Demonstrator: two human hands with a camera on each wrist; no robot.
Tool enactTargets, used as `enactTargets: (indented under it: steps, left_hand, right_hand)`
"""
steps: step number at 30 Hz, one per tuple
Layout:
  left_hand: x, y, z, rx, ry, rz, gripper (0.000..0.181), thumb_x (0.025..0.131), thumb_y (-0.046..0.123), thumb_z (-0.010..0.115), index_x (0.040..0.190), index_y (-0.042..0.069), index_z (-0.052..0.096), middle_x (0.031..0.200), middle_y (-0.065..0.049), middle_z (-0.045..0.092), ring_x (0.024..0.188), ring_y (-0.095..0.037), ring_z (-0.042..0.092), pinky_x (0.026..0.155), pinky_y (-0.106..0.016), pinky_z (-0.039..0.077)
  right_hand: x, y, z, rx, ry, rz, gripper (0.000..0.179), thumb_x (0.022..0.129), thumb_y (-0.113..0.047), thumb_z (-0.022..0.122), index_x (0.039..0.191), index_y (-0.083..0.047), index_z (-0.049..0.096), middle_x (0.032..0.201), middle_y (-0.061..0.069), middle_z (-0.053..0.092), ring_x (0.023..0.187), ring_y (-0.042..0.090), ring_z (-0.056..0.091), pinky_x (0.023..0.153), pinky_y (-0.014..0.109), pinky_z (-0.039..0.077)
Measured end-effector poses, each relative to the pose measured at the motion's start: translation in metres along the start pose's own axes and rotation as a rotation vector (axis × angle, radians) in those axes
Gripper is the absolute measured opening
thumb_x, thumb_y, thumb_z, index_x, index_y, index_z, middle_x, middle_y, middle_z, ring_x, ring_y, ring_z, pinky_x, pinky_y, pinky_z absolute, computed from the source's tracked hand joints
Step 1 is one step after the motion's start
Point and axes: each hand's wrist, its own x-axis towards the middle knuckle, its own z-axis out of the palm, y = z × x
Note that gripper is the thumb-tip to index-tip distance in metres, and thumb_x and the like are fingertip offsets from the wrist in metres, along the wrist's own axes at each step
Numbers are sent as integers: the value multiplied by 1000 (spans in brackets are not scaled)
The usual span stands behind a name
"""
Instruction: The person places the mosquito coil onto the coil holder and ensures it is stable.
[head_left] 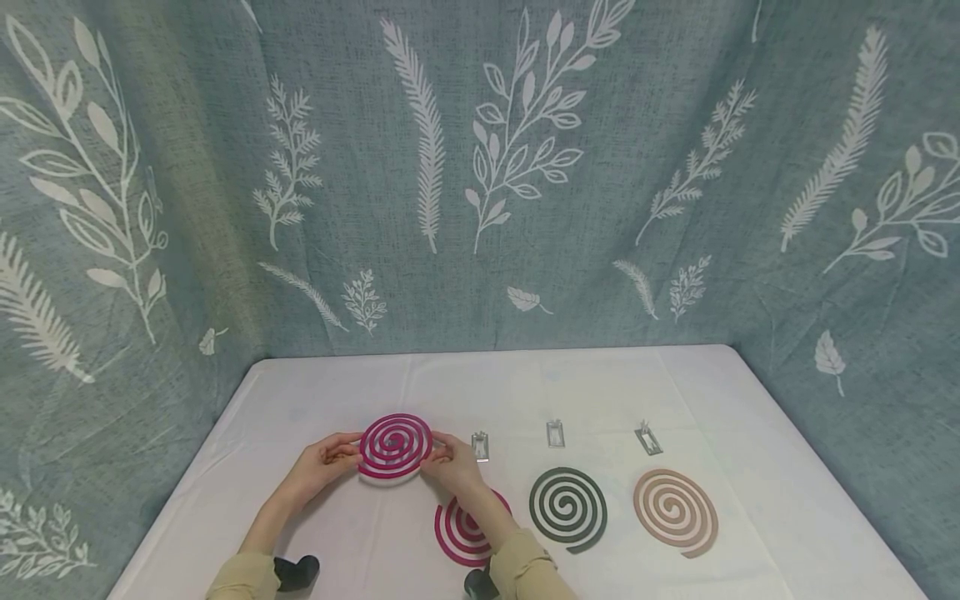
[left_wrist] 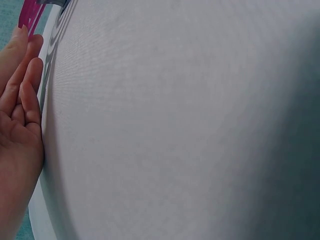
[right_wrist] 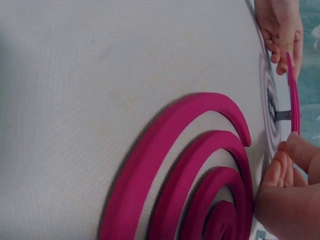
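Observation:
Both hands hold a pink mosquito coil (head_left: 395,465) level above the table. On its left edge, the left hand (head_left: 318,468) pinches it between thumb and fingers. My right hand (head_left: 455,463) pinches the opposite edge. Beneath the coil's middle, a small metal stand (right_wrist: 283,115) shows in the right wrist view, its upright reaching the coil. A second pink coil (right_wrist: 135,187) lies flat on the table, partly hidden by the right forearm in the head view.
Right of the hands lie a dark green coil (head_left: 567,510) and a tan coil (head_left: 675,512). Behind them are three metal stands, on the left (head_left: 480,447), middle (head_left: 555,433) and right (head_left: 648,438). A patterned curtain (head_left: 465,167) encloses the white table (head_left: 360,383).

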Motion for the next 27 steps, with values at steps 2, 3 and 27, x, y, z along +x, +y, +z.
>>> enactTargets:
  steps: [2, 3, 27]
  left_hand:
    - [0, 0, 0, 2, -3, 1, 48, 90, 23, 64, 130, -1, 52, 106, -15, 66, 85, 2, 56, 77, -15, 48]
    - [0, 0, 0, 3, -3, 2, 48, 90, 23, 64, 130, -1, 52, 106, -14, 66, 85, 2, 56, 77, -15, 48]
    - [1, 0, 0, -5, -4, -2, 47, 90, 21, 64, 129, -2, 52, 106, -15, 66, 85, 2, 57, 77, -14, 48]
  right_hand:
    - [1, 0, 0, 3, 2, 3, 52, 80, 5, 67, 130, 2, 53, 77, 2, 58, 63, 7, 45, 57, 16, 38]
    - [1, 1, 0, 4, 3, 4, 52, 80, 5, 67, 130, 2, 53, 76, 2, 58, 63, 6, 45, 57, 16, 39]
    - [1, 4, -1, -19, -5, -31, 52, 81, 2, 68, 130, 1, 53, 77, 3, 59, 63, 7, 45, 57, 18, 38]
